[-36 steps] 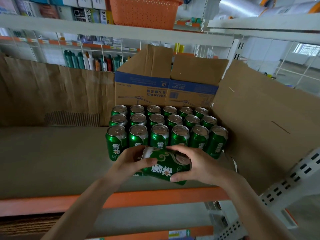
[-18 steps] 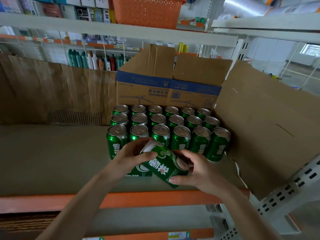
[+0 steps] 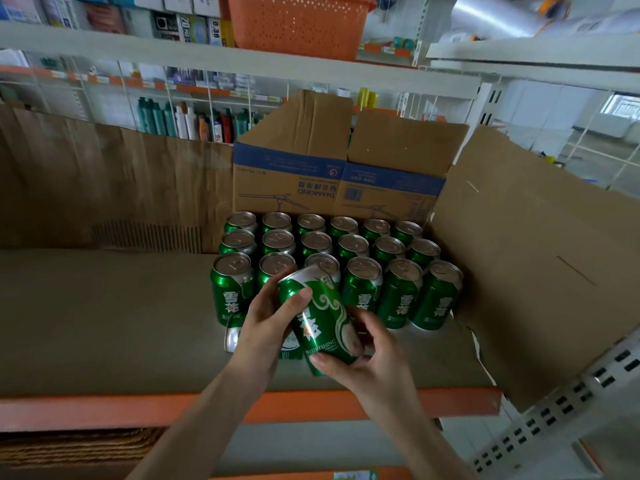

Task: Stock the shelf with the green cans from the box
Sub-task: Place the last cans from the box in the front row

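Both hands hold one green can (image 3: 320, 317), tilted with its top leaning away to the left. My left hand (image 3: 268, 322) grips its upper part and my right hand (image 3: 363, 355) wraps its lower end. Under my left hand lies another green can (image 3: 232, 339) on its side, mostly hidden. Behind them several green cans (image 3: 360, 251) stand upright in three rows on the shelf (image 3: 104, 323). An open cardboard box (image 3: 332, 181) stands at the back of the shelf behind the rows.
Brown cardboard (image 3: 540, 258) lines the shelf's right side and back. The shelf's orange front edge (image 3: 104, 407) runs below my hands. A higher shelf carries an orange basket (image 3: 298, 22). Bottles (image 3: 194, 121) stand on a far rack.
The held can has been turned from lying nearly sideways to a steeper tilt, its top rising toward the standing rows. Both hands moved slightly up and forward with it.
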`<state>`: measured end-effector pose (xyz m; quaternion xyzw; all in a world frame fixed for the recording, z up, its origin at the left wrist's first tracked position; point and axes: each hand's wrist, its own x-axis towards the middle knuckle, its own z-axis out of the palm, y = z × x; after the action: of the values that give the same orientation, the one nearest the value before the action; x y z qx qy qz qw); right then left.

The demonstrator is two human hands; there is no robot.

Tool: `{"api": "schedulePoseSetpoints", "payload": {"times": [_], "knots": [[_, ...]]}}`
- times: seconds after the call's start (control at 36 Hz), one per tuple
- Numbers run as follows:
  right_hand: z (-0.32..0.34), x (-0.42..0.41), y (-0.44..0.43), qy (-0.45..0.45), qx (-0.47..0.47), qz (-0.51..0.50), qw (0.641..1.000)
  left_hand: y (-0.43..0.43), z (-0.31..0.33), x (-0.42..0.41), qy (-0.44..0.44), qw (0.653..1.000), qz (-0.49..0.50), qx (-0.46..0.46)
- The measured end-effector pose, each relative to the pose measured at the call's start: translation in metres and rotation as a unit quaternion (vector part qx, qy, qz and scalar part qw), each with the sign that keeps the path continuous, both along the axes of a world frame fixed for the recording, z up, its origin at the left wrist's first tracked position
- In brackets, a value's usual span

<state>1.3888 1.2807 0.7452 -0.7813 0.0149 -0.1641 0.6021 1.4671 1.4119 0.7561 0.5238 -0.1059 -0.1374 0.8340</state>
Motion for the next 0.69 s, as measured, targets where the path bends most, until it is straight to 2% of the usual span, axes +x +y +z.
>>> {"api": "schedulePoseSetpoints", "payload": {"times": [0.17, 0.33, 0.53, 0.69], "knots": [[-0.003, -0.002, 0.007, 0.005, -0.005, 0.002, 1.000, 0.003, 0.004, 0.006, -0.051, 0.998, -0.010, 0.036], [-0.010, -0.007, 0.011, 0.025, 0.089, 0.021, 0.996, 0.006, 0.007, 0.011, -0.075, 0.993, -0.033, 0.083], [-0.015, -0.004, 0.015, -0.007, 0.123, 0.009, 0.992, 0.008, 0.010, 0.016, -0.075, 0.988, -0.065, 0.122], [-0.017, -0.002, 0.010, -0.012, 0.138, 0.016, 0.990, 0.009, 0.012, 0.016, -0.059, 0.988, -0.086, 0.113]]}}
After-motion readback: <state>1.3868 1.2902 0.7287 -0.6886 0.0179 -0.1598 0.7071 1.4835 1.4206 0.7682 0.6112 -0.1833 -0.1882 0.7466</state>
